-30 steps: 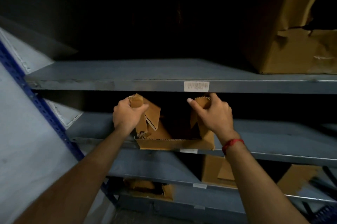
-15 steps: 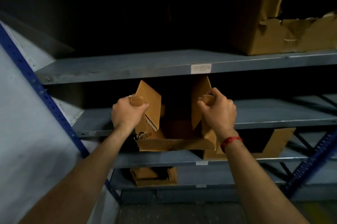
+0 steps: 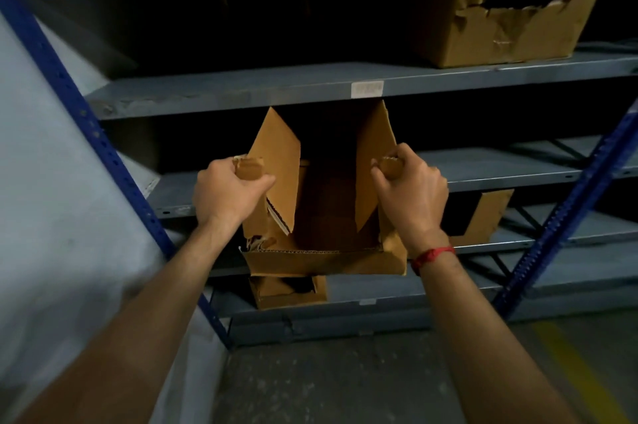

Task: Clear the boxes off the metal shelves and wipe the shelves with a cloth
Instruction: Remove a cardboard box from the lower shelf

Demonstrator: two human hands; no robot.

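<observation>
In front of you, the grey metal shelves (image 3: 241, 95) run between blue uprights (image 3: 86, 105). At right on the upper shelf sits a large torn box (image 3: 511, 33). Below that shelf, your open box (image 3: 328, 261) points its long axis away from you into the rack, mouth up and side flaps standing. Its near wall juts out past the shelf edges. Your left hand (image 3: 226, 192) and right hand (image 3: 411, 188), apart, each clamp a crumpled flap corner. The upper shelf's lip lies just above the flap tips. Another box (image 3: 486, 213) sits lower right, and a small box (image 3: 290, 295) beneath. A red wristband (image 3: 433, 256) circles your right wrist.
</observation>
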